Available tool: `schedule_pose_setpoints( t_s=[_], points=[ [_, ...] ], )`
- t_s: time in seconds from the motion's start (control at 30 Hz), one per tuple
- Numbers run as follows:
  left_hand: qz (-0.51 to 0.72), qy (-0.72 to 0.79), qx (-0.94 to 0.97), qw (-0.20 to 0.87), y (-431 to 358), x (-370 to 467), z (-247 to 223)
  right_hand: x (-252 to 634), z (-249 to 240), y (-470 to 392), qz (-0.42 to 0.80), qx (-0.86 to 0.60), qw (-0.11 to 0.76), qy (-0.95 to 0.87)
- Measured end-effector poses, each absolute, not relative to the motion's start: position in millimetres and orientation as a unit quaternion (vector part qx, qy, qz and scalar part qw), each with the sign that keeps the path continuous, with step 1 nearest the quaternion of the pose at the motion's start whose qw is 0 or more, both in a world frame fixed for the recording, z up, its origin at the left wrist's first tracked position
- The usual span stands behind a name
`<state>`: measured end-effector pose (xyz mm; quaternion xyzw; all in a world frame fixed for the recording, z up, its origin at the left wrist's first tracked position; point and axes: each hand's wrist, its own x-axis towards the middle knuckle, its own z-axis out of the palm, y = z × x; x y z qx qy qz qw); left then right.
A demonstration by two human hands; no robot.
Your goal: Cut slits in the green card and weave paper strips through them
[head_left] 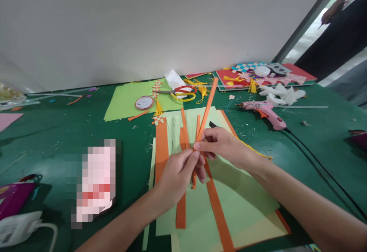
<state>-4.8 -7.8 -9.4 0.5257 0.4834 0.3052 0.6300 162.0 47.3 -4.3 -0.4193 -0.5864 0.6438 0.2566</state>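
Both my hands meet over a stack of pale green paper (243,221), with orange paper strips (210,103) pinched between them. One long strip rises tilted to the upper right, and shorter ends stick out above and below my fingers. My left hand (179,170) is closed, thumb pressed on the strips where they cross. My right hand (220,145) pinches the long strip just above that spot. Beneath them lie wider orange paper strips (181,214) on the green sheets. How the strips join is hidden by my fingers.
Scissors (183,92) with red and yellow handles lie on a bright green sheet (119,103) at the back. To the right sits a pink glue gun (271,115) with a black cable. A pixelated pink object (96,183) is at left. Someone's arm (341,7) shows at upper right.
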Motion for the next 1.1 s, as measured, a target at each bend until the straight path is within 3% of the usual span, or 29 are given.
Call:
schedule_pose_setpoints(
  t_s=[1.1],
  points=[
    [0.305, 0.481, 0.543, 0.617, -9.0, -6.4, -10.1, 165.8, -9.4, 49.8, 0.637, -0.411, 0.282, -0.587]
  ],
)
